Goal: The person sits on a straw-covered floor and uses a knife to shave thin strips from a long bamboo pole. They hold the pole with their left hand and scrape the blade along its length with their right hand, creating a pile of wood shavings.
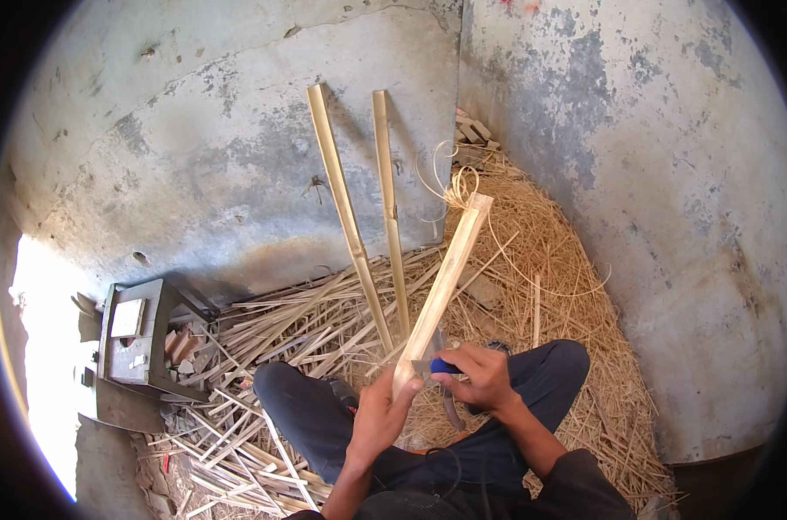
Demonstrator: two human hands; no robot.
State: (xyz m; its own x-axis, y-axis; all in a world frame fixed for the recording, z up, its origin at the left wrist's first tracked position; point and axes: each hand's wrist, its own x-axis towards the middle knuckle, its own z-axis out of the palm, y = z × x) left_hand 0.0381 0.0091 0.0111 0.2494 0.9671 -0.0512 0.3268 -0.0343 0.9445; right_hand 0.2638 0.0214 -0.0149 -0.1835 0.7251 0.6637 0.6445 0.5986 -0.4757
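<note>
My left hand [380, 414] is closed round the near end of a split bamboo strip [450, 276], which slants up and away to the right. Thin curled shavings [463, 184] hang about the strip's far end. In my right hand [480, 375] is a knife with a blue handle [445, 365], its fingers wrapped round it. The short blade [421, 366] points left and touches the strip just above my left hand. Part of the strip's near end is hidden by my left fingers.
Two bamboo strips [348, 208] lean on the grey wall [220, 173] ahead. Split sticks [280, 321] litter the floor at left. A heap of fine shavings [532, 225] fills the corner and right side. A boxy stand [142, 338] stands far left. My crossed legs [302, 416] lie below.
</note>
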